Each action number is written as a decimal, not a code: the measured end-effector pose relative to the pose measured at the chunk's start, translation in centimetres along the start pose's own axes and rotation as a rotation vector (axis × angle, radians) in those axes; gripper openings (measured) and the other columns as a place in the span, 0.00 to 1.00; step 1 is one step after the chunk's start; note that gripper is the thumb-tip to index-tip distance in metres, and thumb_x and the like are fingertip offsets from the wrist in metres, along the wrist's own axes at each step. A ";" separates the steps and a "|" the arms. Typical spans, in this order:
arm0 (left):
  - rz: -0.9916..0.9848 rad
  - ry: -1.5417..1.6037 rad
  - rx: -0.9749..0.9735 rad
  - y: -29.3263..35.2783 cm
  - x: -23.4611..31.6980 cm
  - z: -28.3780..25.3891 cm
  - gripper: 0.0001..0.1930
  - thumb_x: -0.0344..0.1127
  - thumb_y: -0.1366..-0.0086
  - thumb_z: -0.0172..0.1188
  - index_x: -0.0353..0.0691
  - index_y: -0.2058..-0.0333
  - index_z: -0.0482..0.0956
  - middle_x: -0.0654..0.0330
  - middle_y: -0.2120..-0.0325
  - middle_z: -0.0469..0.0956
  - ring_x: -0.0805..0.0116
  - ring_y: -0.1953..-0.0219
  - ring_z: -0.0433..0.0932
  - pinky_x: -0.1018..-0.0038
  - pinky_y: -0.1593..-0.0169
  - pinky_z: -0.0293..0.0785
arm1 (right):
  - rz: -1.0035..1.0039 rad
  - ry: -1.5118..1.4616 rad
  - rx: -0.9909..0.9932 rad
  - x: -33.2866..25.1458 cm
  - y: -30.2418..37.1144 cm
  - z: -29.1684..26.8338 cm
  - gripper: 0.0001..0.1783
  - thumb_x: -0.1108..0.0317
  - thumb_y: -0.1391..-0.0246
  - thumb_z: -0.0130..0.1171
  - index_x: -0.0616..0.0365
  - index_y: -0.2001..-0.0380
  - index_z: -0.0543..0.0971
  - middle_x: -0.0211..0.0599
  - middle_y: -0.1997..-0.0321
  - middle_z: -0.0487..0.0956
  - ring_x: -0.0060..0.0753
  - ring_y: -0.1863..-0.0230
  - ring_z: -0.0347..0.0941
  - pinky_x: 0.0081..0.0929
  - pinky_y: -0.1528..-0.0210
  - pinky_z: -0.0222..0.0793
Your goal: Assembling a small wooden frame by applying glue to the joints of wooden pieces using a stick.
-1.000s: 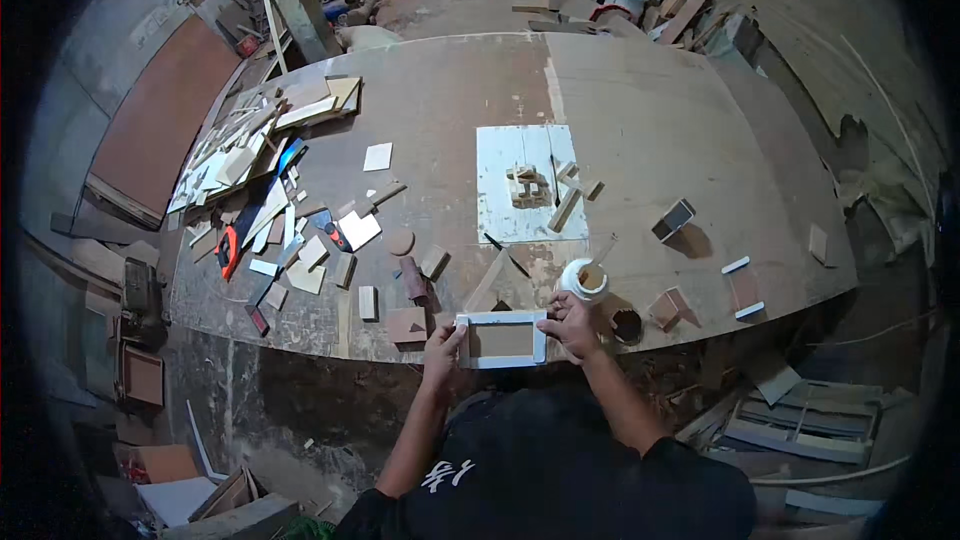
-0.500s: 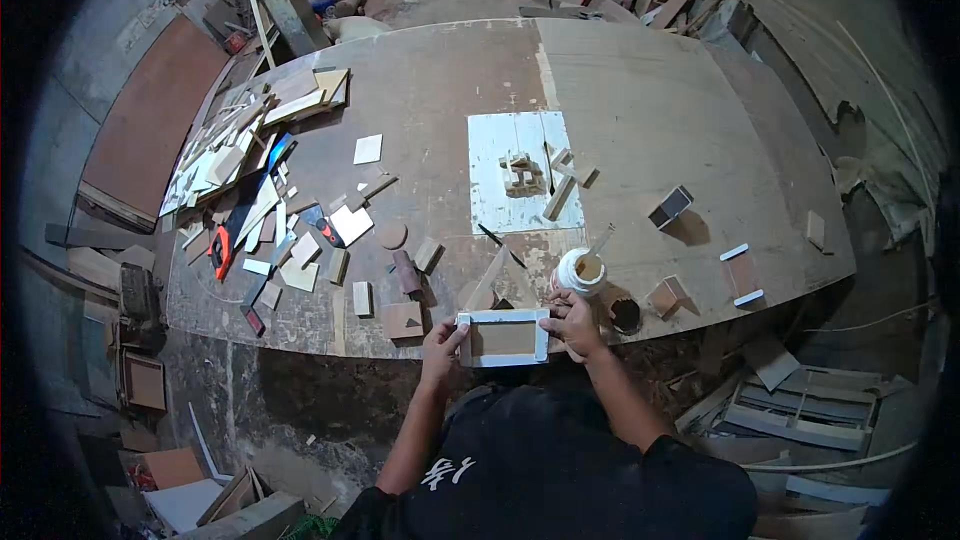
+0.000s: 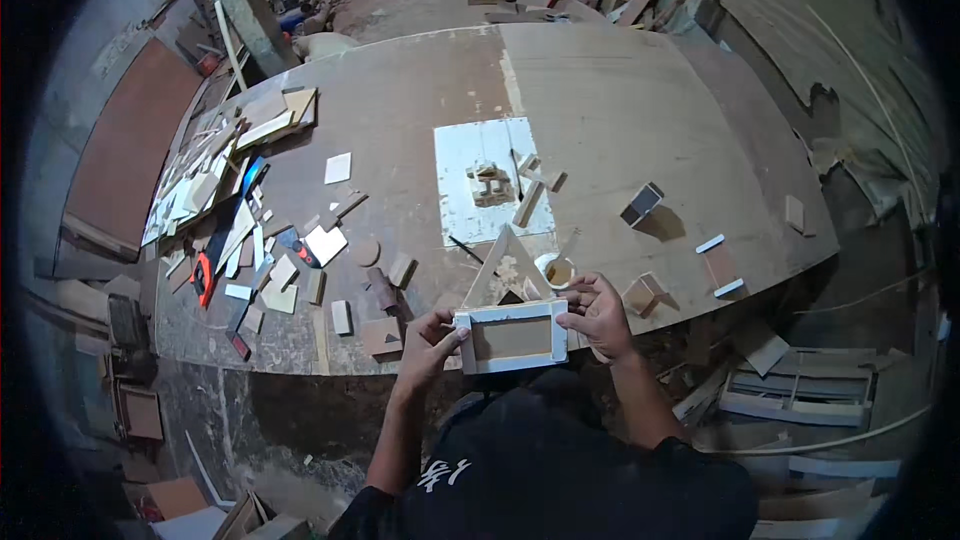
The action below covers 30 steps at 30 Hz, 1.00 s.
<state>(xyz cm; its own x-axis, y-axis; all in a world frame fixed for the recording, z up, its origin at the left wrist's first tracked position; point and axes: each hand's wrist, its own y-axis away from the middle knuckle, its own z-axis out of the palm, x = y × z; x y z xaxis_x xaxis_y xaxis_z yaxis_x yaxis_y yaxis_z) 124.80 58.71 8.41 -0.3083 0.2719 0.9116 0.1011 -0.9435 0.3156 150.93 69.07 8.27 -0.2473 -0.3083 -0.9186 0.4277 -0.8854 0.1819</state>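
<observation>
Head view: curved near edge of workbench (image 3: 630, 90) passes just before person's body; white-edged rectangular frame (image 3: 515, 365) held over it. Scrap-wood pile (image 3: 205, 170) crowds left side; widest room for moving lies far right, past dark open-ended box (image 3: 642, 204). Triangular wooden frame (image 3: 490, 263) directly beyond rectangular one; cannot tell if joined. White jar (image 3: 544, 263) near right hand (image 3: 598, 320), partly hidden. Left hand (image 3: 428, 345) pinches left end, right hand right end, thumbs on top. Forearms converge from near side.
</observation>
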 end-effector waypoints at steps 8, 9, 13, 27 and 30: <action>-0.044 -0.067 -0.055 -1.6 1.5 7.2 0.12 0.31 0.43 0.61 0.38 0.61 0.72 0.64 0.68 0.76 0.76 0.66 0.74 0.79 0.65 0.70 | -0.032 -0.053 0.142 -4.3 3.2 -5.0 0.30 0.80 0.65 0.66 0.62 0.57 0.64 0.39 0.63 0.75 0.26 0.60 0.72 0.24 0.55 0.71; -0.047 -0.103 -0.050 -1.7 1.5 8.5 0.12 0.31 0.43 0.61 0.37 0.61 0.71 0.63 0.68 0.76 0.76 0.66 0.74 0.79 0.65 0.71 | -0.036 -0.035 0.155 -4.8 3.5 -6.0 0.30 0.80 0.65 0.66 0.62 0.57 0.64 0.39 0.63 0.75 0.26 0.60 0.72 0.24 0.55 0.71; -0.055 -0.041 -0.183 -3.0 0.5 14.2 0.13 0.30 0.42 0.60 0.36 0.59 0.71 0.62 0.67 0.76 0.75 0.66 0.74 0.77 0.62 0.72 | -0.100 -0.065 0.205 -6.9 5.1 -10.9 0.30 0.78 0.66 0.67 0.61 0.57 0.65 0.38 0.63 0.75 0.27 0.60 0.72 0.24 0.54 0.68; -0.135 -0.082 -0.358 -22.4 -8.1 33.2 0.09 0.36 0.40 0.56 0.40 0.63 0.72 0.67 0.74 0.71 0.77 0.73 0.68 0.77 0.70 0.69 | -0.167 -0.059 0.588 -4.4 -0.5 -34.7 0.20 0.78 0.63 0.59 0.57 0.62 0.68 0.33 0.61 0.69 0.29 0.55 0.66 0.28 0.51 0.62; -0.179 -0.194 -0.370 -26.7 -11.0 35.0 0.08 0.37 0.40 0.56 0.41 0.65 0.74 0.68 0.77 0.69 0.80 0.76 0.65 0.81 0.76 0.62 | -0.115 0.032 0.721 -1.6 -2.2 -37.9 0.18 0.80 0.63 0.57 0.57 0.64 0.69 0.31 0.62 0.69 0.28 0.56 0.67 0.26 0.53 0.63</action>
<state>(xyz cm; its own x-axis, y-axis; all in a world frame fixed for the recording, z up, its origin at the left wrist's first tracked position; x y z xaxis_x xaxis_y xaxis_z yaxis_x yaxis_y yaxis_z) 158.56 87.54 -0.80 -0.1040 0.4344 0.8947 -0.2934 -0.8730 0.3897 183.29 84.70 -3.94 -0.2259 -0.1993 -0.9535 -0.2806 -0.9240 0.2597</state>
